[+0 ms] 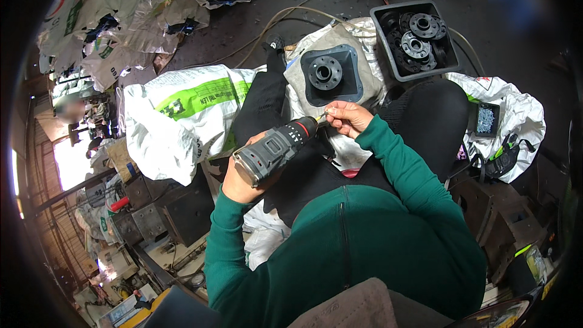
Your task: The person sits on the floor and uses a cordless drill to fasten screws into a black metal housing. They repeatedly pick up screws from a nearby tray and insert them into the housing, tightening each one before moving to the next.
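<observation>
So the biggest thing here is the white woven sack with the green band (182, 118), slumped at about 10 o'clock from the hands. Next down in size, the grey plastic crate (388, 39) up at 1 o'clock, loaded with black flanged hub parts (419, 36). Just left of it at 12 o'clock sits a dark square mat (352, 88) on a white bag, with one black flange disc (323, 73) lying flat on it.

Dead centre over the lap is the grey cordless drill (276, 149), tilted, chuck pointing up toward 1 o'clock. Left hand (240, 185) is wrapped tight round the drill's grip from underneath, fingers fully curled. Right hand (347, 118) is mostly closed, fingertips pinched at the bit (320, 116) right at the chuck's nose; can't tell if there's a screw in there too, too small.

Over at 3 o'clock, a little dark tray of shiny screws (486, 119) on another white bag, well apart from the hands.
</observation>
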A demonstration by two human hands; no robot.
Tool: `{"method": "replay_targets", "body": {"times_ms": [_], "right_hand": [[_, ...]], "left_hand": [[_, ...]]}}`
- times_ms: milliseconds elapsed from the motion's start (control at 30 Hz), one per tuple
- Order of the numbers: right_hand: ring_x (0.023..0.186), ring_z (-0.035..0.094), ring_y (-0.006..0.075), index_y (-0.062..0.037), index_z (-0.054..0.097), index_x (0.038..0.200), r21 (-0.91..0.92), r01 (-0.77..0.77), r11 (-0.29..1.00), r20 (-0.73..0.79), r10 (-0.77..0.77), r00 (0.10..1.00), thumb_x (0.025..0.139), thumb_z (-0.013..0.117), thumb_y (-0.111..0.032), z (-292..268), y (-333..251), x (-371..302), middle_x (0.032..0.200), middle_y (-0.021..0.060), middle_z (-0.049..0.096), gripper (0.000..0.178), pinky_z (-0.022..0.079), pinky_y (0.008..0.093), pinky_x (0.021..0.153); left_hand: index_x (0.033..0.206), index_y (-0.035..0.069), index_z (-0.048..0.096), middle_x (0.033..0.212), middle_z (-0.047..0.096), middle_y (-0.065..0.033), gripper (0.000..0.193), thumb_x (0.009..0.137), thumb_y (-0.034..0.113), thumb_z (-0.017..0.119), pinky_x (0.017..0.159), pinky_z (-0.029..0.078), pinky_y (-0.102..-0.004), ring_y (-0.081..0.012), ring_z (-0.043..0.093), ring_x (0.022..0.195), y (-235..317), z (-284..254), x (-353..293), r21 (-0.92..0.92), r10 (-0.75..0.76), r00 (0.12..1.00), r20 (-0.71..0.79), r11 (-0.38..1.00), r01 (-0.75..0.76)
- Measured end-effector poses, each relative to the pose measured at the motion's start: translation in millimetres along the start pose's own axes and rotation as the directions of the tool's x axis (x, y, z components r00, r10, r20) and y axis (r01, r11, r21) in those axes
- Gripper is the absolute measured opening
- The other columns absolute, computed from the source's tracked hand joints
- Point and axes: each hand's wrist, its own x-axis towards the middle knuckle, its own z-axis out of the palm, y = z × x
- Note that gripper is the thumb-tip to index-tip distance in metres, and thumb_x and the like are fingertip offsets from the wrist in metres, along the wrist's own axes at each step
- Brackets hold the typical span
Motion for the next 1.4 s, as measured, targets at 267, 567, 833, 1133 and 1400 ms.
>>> {"method": "replay_targets", "body": {"times_ms": [267, 567, 833, 1133, 1400], "right_hand": [[0.055, 0.044, 0.0023, -0.0046, 0.055, 0.11, 0.08, 0.039, 0.996, -0.143, -0.027, 0.989, 0.09, 0.055, -0.024, -8.4, 9.2, 13.9, 0.075, -0.0014, 0.055, 0.028, 0.031, 0.0133, 0.04], [0.046, 0.034, 0.0006, -0.0103, 0.06, 0.096, -0.212, 0.313, 0.926, -0.675, -0.371, 0.638, 0.084, 0.063, -0.022, -66.0, -6.4, 51.1, 0.064, -0.0067, 0.044, 0.017, 0.025, 0.0152, 0.036], [0.047, 0.035, 0.0007, -0.0106, 0.06, 0.097, -0.287, 0.266, 0.92, -0.64, -0.391, 0.662, 0.081, 0.067, -0.024, -70.1, -11.2, 61.1, 0.067, -0.0068, 0.045, 0.022, 0.025, 0.0152, 0.038], [0.046, 0.037, 0.0019, -0.0082, 0.062, 0.091, -0.299, 0.25, 0.921, -0.629, -0.388, 0.674, 0.078, 0.071, -0.024, -73.8, -7.0, 73.3, 0.066, -0.0045, 0.051, 0.022, 0.026, 0.018, 0.038], [0.051, 0.042, 0.0027, -0.0038, 0.061, 0.092, -0.289, 0.297, 0.91, -0.627, -0.415, 0.659, 0.078, 0.071, -0.02, -74.5, -6.3, 77.7, 0.068, -0.0028, 0.056, 0.024, 0.031, 0.0186, 0.043]], "left_hand": [[0.111, 0.003, 0.056, 0.112, 0.058, -0.0132, 0.046, 0.068, 0.011, 0.07, 0.084, 0.048, -0.0328, -0.0294, 0.06, 0.097, -5.8, -3.8, 23.2, -0.097, -0.045, 0.999, 0.011, 0.994, 0.046], [0.106, 0.002, 0.058, 0.099, 0.064, -0.0147, 0.046, 0.067, 0.018, 0.075, 0.082, 0.048, -0.0338, -0.0262, 0.062, 0.093, -51.9, -5.3, 77.3, -0.13, -0.312, 0.949, 0.054, 0.94, 0.316], [0.108, 0.004, 0.059, 0.099, 0.064, -0.0142, 0.047, 0.066, 0.019, 0.074, 0.082, 0.048, -0.0337, -0.0277, 0.061, 0.093, -78.0, 14.2, 111.9, -0.092, -0.329, 0.931, 0.161, 0.934, 0.346], [0.105, 0.006, 0.059, 0.096, 0.064, -0.0134, 0.046, 0.066, 0.024, 0.074, 0.078, 0.049, -0.0345, -0.0284, 0.062, 0.089, -78.4, 28.6, 125.1, 0.019, -0.267, 0.944, 0.196, 0.963, 0.268], [0.11, 0.007, 0.054, 0.094, 0.064, -0.0147, 0.053, 0.064, 0.023, 0.074, 0.075, 0.05, -0.0377, -0.0328, 0.062, 0.086, -84.5, 32.8, 135.1, 0.186, -0.227, 0.923, 0.311, 0.967, 0.175]]}}
